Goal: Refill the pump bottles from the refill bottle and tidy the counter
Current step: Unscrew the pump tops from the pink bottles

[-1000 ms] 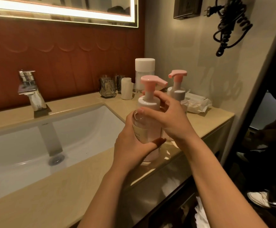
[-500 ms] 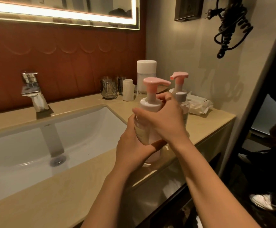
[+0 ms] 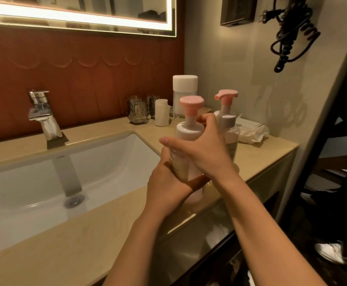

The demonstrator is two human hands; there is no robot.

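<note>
A pump bottle (image 3: 186, 131) with a pink pump head and white collar stands on the beige counter (image 3: 257, 155), right of the sink. My left hand (image 3: 166, 182) wraps its lower body from the near side. My right hand (image 3: 199, 145) grips its white collar and shoulder from the right. A second pump bottle (image 3: 228, 120) with a pink head stands just behind, partly hidden by my right hand. A tall clear refill bottle (image 3: 185, 96) with a white cap stands upright against the back wall.
A white sink basin (image 3: 44, 182) and chrome faucet (image 3: 44, 116) lie to the left. Glass tumblers (image 3: 137, 110) and a small white roll (image 3: 161, 112) sit at the back. A wipes packet (image 3: 251, 129) lies at the right. A black cord (image 3: 288, 34) hangs on the wall.
The pump head of the held bottle has turned; its nozzle, which pointed right, now points away from me. My right hand has shifted around the collar.
</note>
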